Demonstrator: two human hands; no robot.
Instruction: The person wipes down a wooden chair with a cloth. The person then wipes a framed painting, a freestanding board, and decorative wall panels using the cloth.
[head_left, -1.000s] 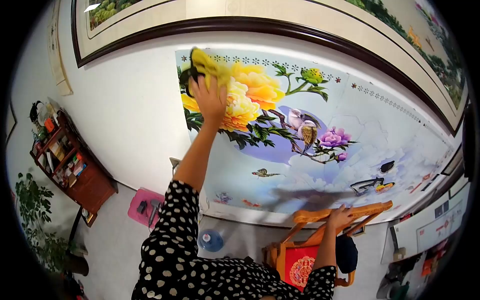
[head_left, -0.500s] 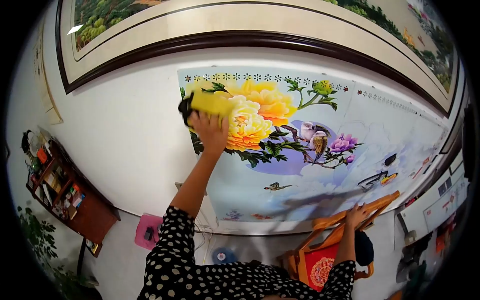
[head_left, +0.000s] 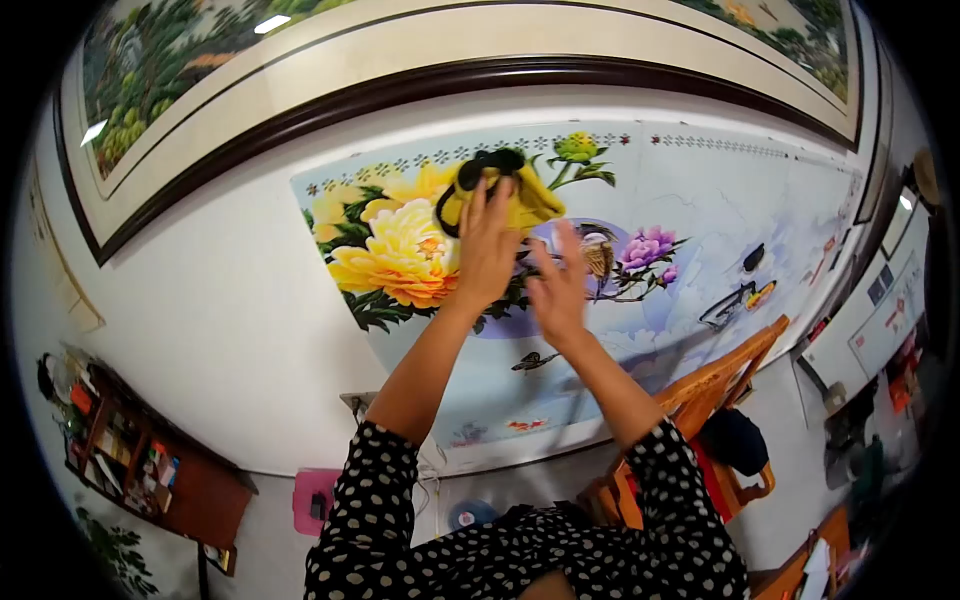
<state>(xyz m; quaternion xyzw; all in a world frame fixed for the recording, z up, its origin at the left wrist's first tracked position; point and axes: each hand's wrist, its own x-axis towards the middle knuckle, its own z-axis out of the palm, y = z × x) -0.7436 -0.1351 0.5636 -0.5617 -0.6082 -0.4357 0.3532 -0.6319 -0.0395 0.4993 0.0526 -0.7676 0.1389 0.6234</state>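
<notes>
While both polka-dot sleeves rise from the bottom of the view, the forearms reach up and away toward the wall. Nearest is the bent right arm, its elbow low beside the chair (head_left: 725,385); the forearm slants up and left to the right hand (head_left: 557,287), which is raised with the palm facing the wall and the fingers spread and loose. Its grip is open and holds nothing; whether the palm touches the wall art cannot be told. Just to its left, the left arm stretches straighter and higher. The left hand (head_left: 487,250) presses a yellow cloth (head_left: 520,200) against the poster (head_left: 640,240), fingers pointing up and laid over the cloth, so the grip is closed on the cloth. A dark part of the cloth shows above the fingertips. The cloth sits on the upper middle of the poster, between the big yellow flower (head_left: 395,255) to the left and the bird (head_left: 600,255) to the right, just below the green bud (head_left: 577,147).

Farther off, above the poster, a dark-framed painting (head_left: 300,70) spans the wall. Down to the left, a wooden shelf (head_left: 140,470) with small items hangs by a plant (head_left: 115,555), and a pink thing (head_left: 315,500) lies below.
</notes>
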